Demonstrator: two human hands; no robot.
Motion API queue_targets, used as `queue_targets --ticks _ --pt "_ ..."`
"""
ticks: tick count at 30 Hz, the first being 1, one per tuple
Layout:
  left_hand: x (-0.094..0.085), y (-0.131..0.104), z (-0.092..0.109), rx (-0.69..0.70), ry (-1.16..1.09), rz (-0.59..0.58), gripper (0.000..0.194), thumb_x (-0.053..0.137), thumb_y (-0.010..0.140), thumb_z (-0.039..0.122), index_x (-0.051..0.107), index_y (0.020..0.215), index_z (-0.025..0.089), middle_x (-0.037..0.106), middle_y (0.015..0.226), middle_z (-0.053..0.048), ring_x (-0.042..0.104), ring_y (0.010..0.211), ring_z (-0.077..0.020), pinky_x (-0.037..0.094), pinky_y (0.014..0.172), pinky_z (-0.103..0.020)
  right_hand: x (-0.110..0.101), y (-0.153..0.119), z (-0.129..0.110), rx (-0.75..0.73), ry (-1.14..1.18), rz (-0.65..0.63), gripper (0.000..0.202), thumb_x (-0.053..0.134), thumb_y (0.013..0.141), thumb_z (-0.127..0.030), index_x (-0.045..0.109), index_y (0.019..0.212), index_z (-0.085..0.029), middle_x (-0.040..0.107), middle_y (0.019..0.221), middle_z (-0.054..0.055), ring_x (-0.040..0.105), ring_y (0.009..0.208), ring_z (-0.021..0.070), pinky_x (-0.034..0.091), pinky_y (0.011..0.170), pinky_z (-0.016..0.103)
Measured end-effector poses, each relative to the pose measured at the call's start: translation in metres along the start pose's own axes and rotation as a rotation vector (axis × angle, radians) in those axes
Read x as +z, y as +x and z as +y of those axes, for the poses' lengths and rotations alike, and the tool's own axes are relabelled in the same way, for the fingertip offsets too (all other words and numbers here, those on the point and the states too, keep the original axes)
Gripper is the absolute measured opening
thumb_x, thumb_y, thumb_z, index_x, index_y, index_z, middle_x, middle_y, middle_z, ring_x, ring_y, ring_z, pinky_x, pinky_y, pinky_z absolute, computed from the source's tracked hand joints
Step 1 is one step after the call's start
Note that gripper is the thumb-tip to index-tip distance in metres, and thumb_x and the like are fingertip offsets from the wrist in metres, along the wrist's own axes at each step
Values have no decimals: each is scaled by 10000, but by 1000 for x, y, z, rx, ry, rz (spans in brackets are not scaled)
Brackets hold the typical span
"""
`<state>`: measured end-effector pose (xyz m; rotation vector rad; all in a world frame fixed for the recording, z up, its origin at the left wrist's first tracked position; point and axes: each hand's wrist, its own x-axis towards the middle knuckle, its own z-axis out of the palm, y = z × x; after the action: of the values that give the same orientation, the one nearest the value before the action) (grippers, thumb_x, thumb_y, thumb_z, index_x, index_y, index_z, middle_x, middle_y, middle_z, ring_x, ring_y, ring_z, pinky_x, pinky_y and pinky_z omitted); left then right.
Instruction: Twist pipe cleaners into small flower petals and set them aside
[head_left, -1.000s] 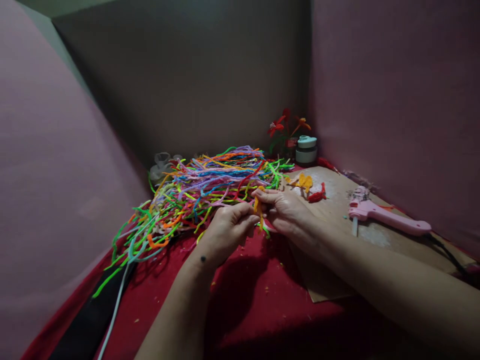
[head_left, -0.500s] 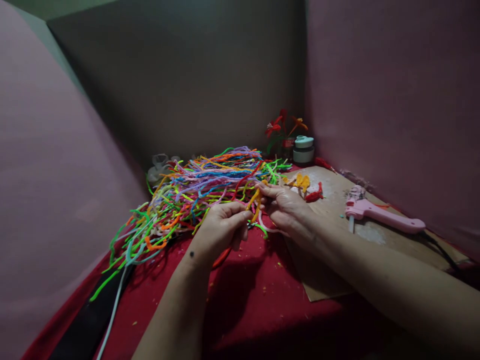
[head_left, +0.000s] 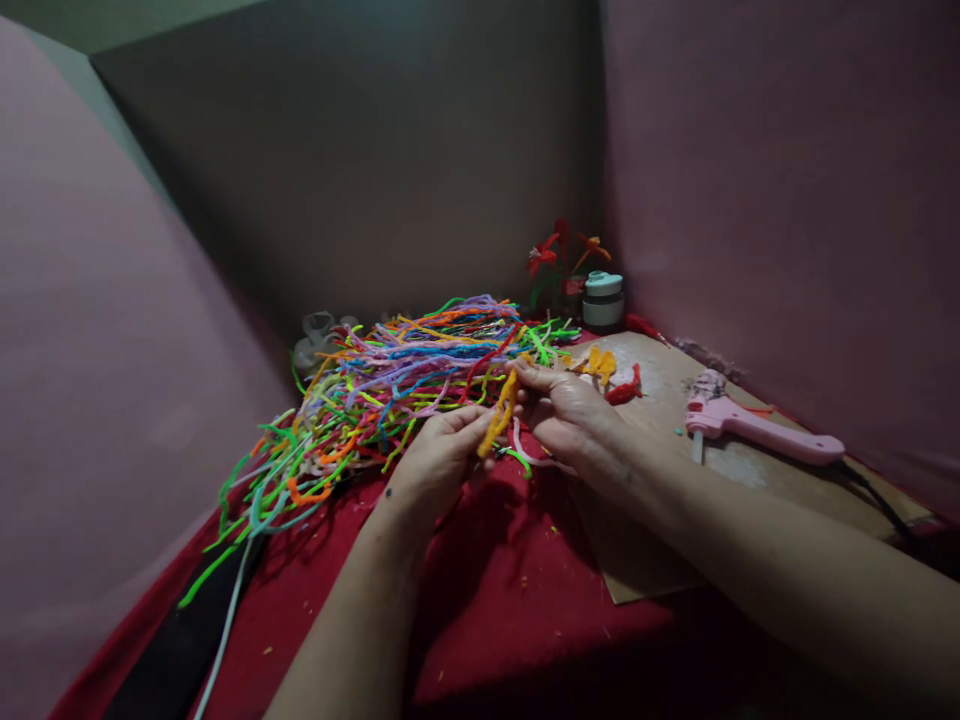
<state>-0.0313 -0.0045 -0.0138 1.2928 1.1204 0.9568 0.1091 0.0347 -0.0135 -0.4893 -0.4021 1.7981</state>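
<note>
An orange-yellow pipe cleaner [head_left: 500, 415], bent into a narrow folded shape, slants between my two hands. My right hand [head_left: 574, 410] pinches its upper end between thumb and fingers. Lower down, my left hand [head_left: 444, 455] has its thumb and fingers closed on the same pipe cleaner near its bottom end. Just behind the hands spreads a big pile of pipe cleaners [head_left: 427, 350] in many colours. Orange-yellow looped pieces [head_left: 601, 364] and a red twisted piece [head_left: 625, 388] lie to the right of my right hand.
A pink glue gun [head_left: 765, 425] rests on a brown board [head_left: 652, 560] at the right, its cord trailing off. Behind stand a lidded jar [head_left: 603, 300] and red and orange flowers [head_left: 551, 255]. Red cloth [head_left: 517, 620] covers the table; pink panels [head_left: 780, 180] rise at the sides.
The pipe cleaner's two strands, spread apart before, now lie close together. My left hand has turned, and its fingers have moved along the piece. The view has shifted slightly.
</note>
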Motion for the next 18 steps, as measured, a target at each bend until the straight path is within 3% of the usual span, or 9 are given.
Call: queue_targets --ticks 3,6,8,11,18 --pt "8 3 -7 -7 -237 -85 256 601 753 348 631 883 130 571 672 -14 407 425 -22 283 371 -140 1 -5 4 8 -31 -28 121 612 688 -57 584 608 -143 541 533 -21 412 447 62 333 457 210" --pt "11 2 -7 -63 -264 -117 197 625 736 314 609 788 125 563 625 -9 425 413 -28 277 364 -139 0 -5 7 22 -51 -71 110 632 667 -52 597 611 -140 550 536 -20 426 455 64 314 439 206" --pt "12 0 -4 -66 -252 -101 185 637 716 306 578 722 130 496 519 32 349 343 -15 224 332 -139 0 -5 8 29 -34 -81 114 654 643 -44 598 613 -138 557 551 -21 455 486 67 331 454 202" --pt "14 -3 -1 -25 -118 -47 178 638 698 298 569 697 134 379 410 77 250 293 -13 171 307 -150 -1 -4 8 13 -85 -59 126 675 617 -34 598 606 -133 547 542 -19 458 499 68 322 447 196" --pt "23 -16 7 43 210 17 184 575 735 333 549 698 155 432 396 65 333 289 -55 238 301 -164 -4 -2 8 -88 -250 -118 66 666 642 -100 615 614 -131 554 571 0 443 496 63 350 473 208"
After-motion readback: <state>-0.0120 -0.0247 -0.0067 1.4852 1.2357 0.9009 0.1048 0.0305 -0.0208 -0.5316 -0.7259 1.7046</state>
